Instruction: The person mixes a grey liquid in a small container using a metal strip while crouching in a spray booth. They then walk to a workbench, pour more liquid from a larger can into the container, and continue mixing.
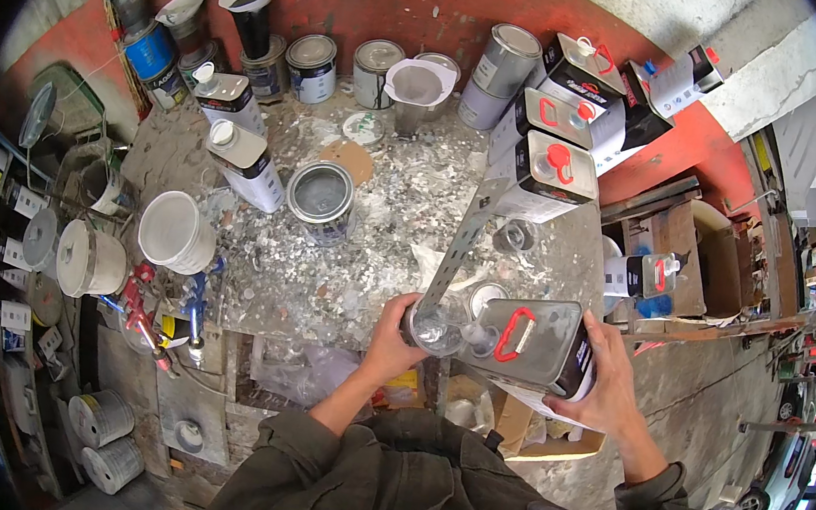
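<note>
My left hand [392, 346] wraps round a clear plastic cup [437, 331] at the front edge of the paint-spattered workbench. A perforated metal strip [461, 246] stands slanted with its lower end in the cup. My right hand [606, 386] grips the base end of a rectangular metal can [547, 343] with a red handle. The can is tilted toward the left, its spout [482, 339] at the cup's rim. Whether liquid is flowing I cannot make out. Behind the can, a small clear cup [514, 237] and a round lid [488, 299] lie on the bench.
Several rectangular cans [550, 176] with red caps line the bench's right side. An open round tin [321, 195] stands left of centre, near two white-capped cans [242, 164]. Spray guns [196, 306] hang at the left edge by a white bucket [176, 232]. Cardboard boxes [549, 434] sit below.
</note>
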Available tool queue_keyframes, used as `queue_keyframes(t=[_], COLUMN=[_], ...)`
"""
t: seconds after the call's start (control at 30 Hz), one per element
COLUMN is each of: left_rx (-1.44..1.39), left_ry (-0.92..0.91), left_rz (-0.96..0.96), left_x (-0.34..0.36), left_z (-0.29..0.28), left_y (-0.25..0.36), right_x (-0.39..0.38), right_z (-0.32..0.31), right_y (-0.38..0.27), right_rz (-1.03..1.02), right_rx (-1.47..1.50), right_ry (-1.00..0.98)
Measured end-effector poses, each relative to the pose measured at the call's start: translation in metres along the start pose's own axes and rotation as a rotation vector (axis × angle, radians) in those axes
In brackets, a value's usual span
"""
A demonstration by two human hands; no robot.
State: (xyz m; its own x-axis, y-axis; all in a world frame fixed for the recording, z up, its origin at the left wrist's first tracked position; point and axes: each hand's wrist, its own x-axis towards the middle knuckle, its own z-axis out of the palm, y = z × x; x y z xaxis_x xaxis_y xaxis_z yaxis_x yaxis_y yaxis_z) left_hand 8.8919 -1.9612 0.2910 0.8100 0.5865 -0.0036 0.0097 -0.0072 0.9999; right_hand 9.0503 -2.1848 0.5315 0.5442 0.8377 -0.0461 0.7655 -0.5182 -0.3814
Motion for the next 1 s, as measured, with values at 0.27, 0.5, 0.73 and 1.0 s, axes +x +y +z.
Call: queue_keyframes(t=[0.27, 0.5, 0.73, 1.0], left_rx=[0.000, -0.059, -0.102, -0.033], left_ry=[-0.047, -0.068, -0.079, -0.106], left_rz=[-0.007, -0.058, -0.098, -0.112], left_x=[0.001, -0.002, -0.002, 0.001], left_z=[0.003, 0.005, 0.010, 0.018], left_y=[-0.007, -0.010, 0.002, 0.018], right_x=[-0.003, -0.007, -0.014, -0.031], right_z=[0.000, 0.001, 0.002, 0.009], right_y=[0.004, 0.008, 0.013, 0.033], right_rz=[0.010, -0.002, 0.015, 0.076], right_rx=[0.016, 0.023, 0.047, 0.113], right_ry=[-0.015, 0.003, 0.014, 0.067])
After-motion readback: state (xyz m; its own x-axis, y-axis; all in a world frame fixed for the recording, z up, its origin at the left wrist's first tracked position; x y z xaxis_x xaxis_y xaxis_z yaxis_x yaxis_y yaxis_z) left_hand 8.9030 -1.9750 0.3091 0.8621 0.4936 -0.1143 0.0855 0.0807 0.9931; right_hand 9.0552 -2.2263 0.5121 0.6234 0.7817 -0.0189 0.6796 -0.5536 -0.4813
